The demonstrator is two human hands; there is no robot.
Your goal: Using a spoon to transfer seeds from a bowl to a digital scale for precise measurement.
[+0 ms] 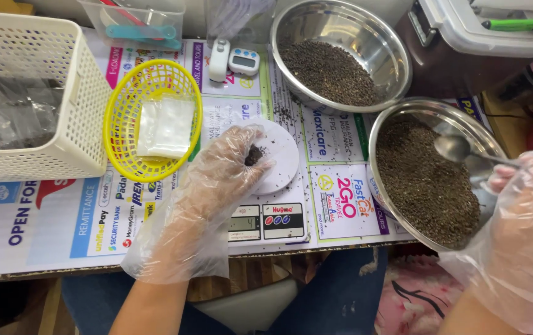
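on the counter point(43, 229), covered with a printed paper sheet, a small white kitchen scale point(275, 158) is seen in the middle, and the left hand point(217, 180) in a thin clear glove is rested on its round plate. the fingers are curled in, closed around a little clump of dark seeds point(253, 155) that may be inside a small clear bag; that part is too hidden to tell for sure. the right hand point(520, 217), gloved too, is closed around the handle of a metal spoon point(458, 149), and the spoon's bowl is held over the near steel bowl point(403, 115), which is full of the same dark seeds. the spoon looks empty. a second steel bowl point(347, 15) with fewer seeds is set further back, just beside the first. a yellow basket point(117, 118) with clear little bags point(166, 126) is placed left of the scale, and a white basket point(86, 105) is next to that. for this step to be done well, the opening should be held wide and steady over the plate, the spoon should be filled only a little, and the seeds should be tipped in slowly so none are spilled. the scale's small screen point(244, 223) should be kept uncovered so it can be read. some seeds are already scattered on the paper, so a gentle pour seems best.
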